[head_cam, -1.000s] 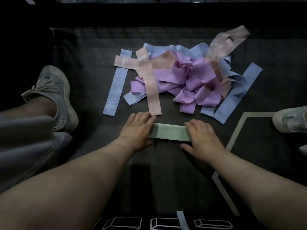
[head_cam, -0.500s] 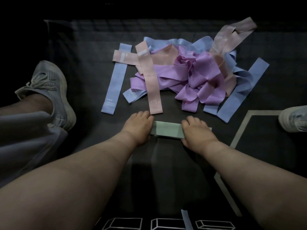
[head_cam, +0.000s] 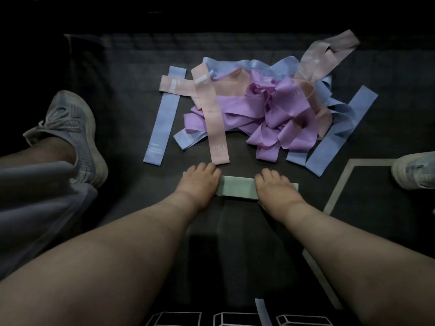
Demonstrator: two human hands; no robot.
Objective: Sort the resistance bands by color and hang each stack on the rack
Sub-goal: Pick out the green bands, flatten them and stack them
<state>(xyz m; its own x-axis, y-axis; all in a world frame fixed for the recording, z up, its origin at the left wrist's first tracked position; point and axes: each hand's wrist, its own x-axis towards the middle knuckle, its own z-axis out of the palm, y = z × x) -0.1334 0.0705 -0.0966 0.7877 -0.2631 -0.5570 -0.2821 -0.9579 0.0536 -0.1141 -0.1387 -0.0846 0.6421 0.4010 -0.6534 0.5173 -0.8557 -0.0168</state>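
Note:
A pale green band (head_cam: 237, 189) lies flat on the dark mat in front of me. My left hand (head_cam: 199, 184) presses its left end with fingers laid flat, and my right hand (head_cam: 275, 190) presses on its right part, a short bit of band showing past it. Behind them sits a tangled pile of purple bands (head_cam: 275, 114), blue bands (head_cam: 339, 135) and pink bands (head_cam: 211, 109). One blue band (head_cam: 163, 118) lies straight at the pile's left. The rack is out of view.
A grey shoe (head_cam: 75, 135) and a leg are at the left, close to the bands. Another shoe (head_cam: 414, 170) shows at the right edge. Pale tape lines (head_cam: 339, 182) mark the floor at right. A light strip (head_cam: 261, 309) lies near the bottom edge.
Both hands stay on the green band. My right hand has slid left along it, uncovering the band's right end. The view has shifted slightly.

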